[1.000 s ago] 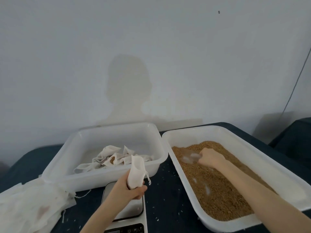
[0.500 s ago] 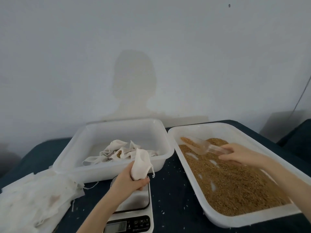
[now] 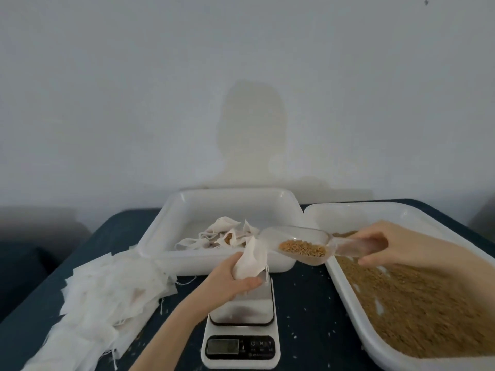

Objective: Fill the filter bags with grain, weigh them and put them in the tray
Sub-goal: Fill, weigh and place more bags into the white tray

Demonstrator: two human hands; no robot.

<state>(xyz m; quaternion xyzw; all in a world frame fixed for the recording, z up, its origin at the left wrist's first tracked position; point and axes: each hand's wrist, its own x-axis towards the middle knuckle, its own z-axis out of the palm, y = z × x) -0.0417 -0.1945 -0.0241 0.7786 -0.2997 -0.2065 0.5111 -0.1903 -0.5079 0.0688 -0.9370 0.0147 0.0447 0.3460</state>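
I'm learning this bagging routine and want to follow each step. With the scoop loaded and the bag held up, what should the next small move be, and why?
Probably tip the scoop so its front lip meets the mouth of the filter bag. The right hand holds the scoop, with grain in it, just right of the bag, which the left hand grips above the scale; nothing has been poured yet.

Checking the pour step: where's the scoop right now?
Head view, centre-right: the clear scoop, loaded with grain, is held by the right hand between the two trays, its front at the filter bag gripped by the left hand.
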